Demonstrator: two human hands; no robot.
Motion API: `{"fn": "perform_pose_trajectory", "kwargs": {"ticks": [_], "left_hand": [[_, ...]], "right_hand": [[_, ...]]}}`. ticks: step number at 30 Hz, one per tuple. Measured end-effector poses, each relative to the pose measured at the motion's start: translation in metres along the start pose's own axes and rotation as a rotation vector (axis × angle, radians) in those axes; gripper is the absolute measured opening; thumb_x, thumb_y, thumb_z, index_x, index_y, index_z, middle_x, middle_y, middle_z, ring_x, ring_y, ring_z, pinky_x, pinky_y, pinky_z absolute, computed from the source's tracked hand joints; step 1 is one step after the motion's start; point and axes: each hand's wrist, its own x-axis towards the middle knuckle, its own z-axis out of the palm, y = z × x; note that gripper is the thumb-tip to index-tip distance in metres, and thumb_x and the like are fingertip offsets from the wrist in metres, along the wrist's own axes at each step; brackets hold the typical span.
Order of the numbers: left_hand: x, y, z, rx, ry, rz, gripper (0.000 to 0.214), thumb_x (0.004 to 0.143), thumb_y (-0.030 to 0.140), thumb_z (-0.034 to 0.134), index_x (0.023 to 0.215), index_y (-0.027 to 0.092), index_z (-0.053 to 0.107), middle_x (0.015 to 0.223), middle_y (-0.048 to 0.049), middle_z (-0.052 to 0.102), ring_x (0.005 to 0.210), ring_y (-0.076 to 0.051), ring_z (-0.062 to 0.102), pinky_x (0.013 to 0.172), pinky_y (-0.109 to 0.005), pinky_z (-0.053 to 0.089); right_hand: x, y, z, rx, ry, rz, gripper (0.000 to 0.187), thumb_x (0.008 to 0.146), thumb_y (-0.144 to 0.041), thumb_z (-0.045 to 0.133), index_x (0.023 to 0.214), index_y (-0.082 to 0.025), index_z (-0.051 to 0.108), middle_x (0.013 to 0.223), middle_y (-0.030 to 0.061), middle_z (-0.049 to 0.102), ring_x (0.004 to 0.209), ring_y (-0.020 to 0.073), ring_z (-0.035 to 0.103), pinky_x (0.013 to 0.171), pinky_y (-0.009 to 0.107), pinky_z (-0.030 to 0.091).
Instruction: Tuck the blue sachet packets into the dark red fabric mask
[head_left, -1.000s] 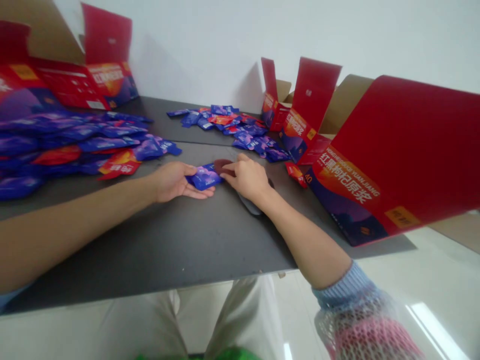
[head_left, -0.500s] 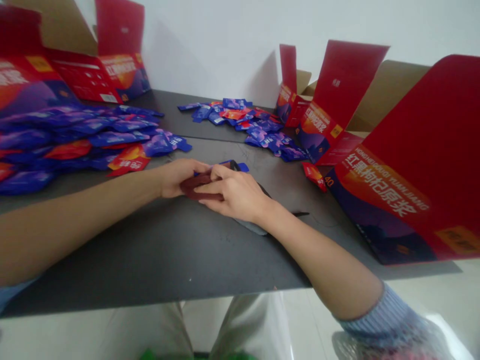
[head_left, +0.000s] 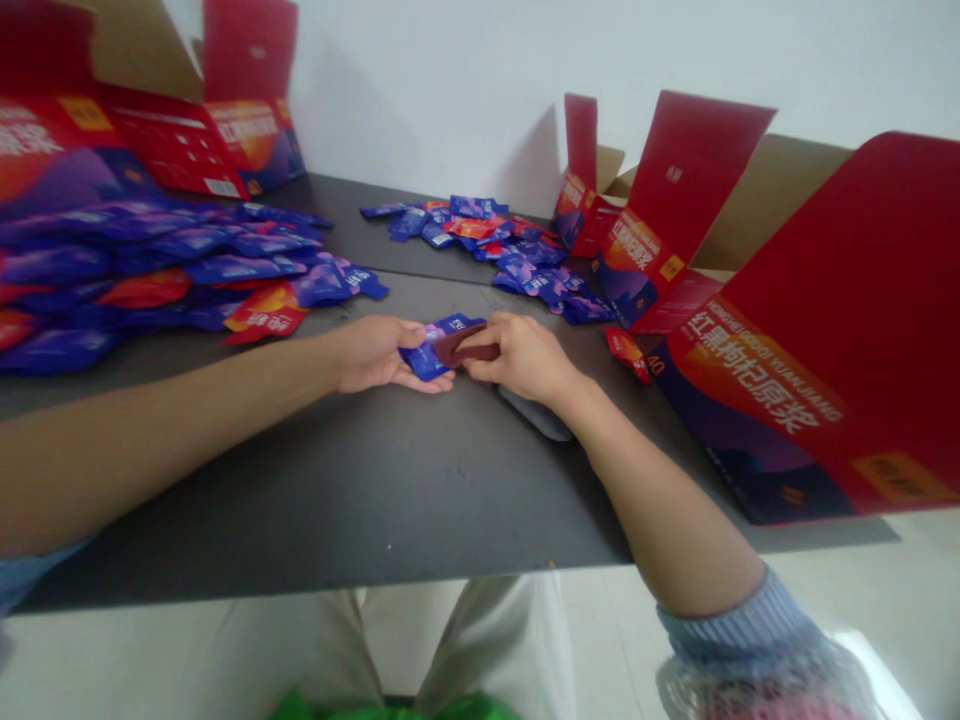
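Observation:
My left hand point(head_left: 367, 355) holds a small blue and purple sachet point(head_left: 424, 358), with the thumb on top and the fingers spread beneath it. In my right hand point(head_left: 534, 360) a piece of brown cloth point(head_left: 469, 345) is bunched between thumb and fingers. The cloth touches the sachet's right side and hides part of it. Under my right wrist lies a flat dark grey object point(head_left: 536, 412), mostly covered, whose kind I cannot make out.
A heap of blue and red sachets point(head_left: 247, 270) lies at left, a smaller pile point(head_left: 517, 250) at the back middle. Open red cartons point(head_left: 817, 400) stand along the right, more cartons point(head_left: 255, 150) at back left. One red sachet point(head_left: 628, 352) lies by the right cartons. The dark table point(head_left: 337, 500) ends before my knees.
My right hand has drawn right with the brown cloth, away from my left hand. The blue sachet, mostly covered before, now shows in my left hand, whose fingers have opened out beneath it.

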Motion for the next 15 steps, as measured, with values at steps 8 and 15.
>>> {"fn": "perform_pose_trajectory", "kwargs": {"ticks": [8, 15], "left_hand": [[-0.014, -0.001, 0.021, 0.060, 0.146, 0.073, 0.042, 0.098, 0.011, 0.037, 0.138, 0.010, 0.049, 0.087, -0.0181, 0.074, 0.075, -0.028, 0.075, 0.070, -0.041, 0.063], [-0.010, 0.001, 0.006, -0.019, -0.002, 0.022, 0.046, 0.092, 0.010, 0.041, 0.136, 0.008, 0.053, 0.095, -0.0211, 0.075, 0.075, -0.032, 0.075, 0.074, -0.050, 0.060]], "right_hand": [[-0.003, 0.006, 0.007, -0.202, 0.137, 0.197, 0.028, 0.089, -0.041, 0.055, 0.108, -0.035, 0.076, 0.099, 0.0041, 0.066, 0.079, 0.0184, 0.061, 0.063, 0.028, 0.037], [-0.006, -0.036, 0.019, -0.109, 0.160, 0.010, 0.036, 0.095, -0.043, 0.049, 0.120, -0.029, 0.072, 0.106, 0.0057, 0.061, 0.087, 0.0182, 0.060, 0.070, 0.029, 0.042]]}}
